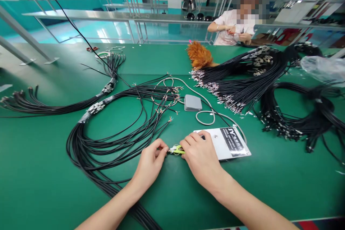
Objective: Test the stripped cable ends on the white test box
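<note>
My left hand [151, 160] is closed in a pinch on the end of a black cable, most of which its fingers hide. Wrapped around yellow-green handled pliers [177, 149], my right hand [199, 154] holds their jaws at the cable end by my left fingertips. Whether the jaws touch the wires is too small to tell. Left of my hands curves a bundle of black cables [78, 140], with stripped, fanned wire ends [170, 119] pointing right. A white plate with a black printed label [233, 142] lies just beyond my right hand.
A grey box [192, 102] with a looping grey cord sits ahead on the green table [40, 172]. More black cable bundles [242, 82] lie at right, near an orange fluffy duster [199, 55] and a plastic bag [322, 67]. Another person [234, 25] works across the table.
</note>
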### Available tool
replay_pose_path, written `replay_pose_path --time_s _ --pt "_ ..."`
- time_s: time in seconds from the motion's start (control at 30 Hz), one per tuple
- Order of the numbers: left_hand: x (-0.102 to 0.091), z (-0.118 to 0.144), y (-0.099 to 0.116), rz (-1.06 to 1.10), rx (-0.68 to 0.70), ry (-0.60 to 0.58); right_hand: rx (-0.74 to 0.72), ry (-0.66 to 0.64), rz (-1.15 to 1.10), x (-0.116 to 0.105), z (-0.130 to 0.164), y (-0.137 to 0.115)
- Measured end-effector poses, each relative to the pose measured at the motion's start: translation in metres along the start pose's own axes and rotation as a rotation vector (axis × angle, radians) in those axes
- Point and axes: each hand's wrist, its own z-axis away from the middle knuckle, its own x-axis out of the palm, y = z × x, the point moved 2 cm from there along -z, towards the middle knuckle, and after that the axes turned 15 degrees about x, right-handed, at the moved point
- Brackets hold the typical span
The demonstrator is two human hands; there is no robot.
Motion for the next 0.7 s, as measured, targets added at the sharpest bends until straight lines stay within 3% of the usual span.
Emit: replay_pose_path --time_s 0.17,0.3,0.47,0.7 --pt "0.000 -0.001 -0.002 0.011 -0.002 0.001 0.050 0.230 -0.251 -0.018 0.029 0.023" --pt "-0.001 -0.001 -0.005 0.033 -0.003 0.003 0.120 0.402 -0.338 -0.016 0.066 0.051" --pt "-0.002 -0.001 -0.010 0.049 -0.018 0.001 0.110 0.452 -0.328 0.002 0.094 0.059" --pt "-0.006 0.000 -0.006 0.033 -0.040 0.012 0.128 0.525 -0.247 0.013 0.093 0.053"
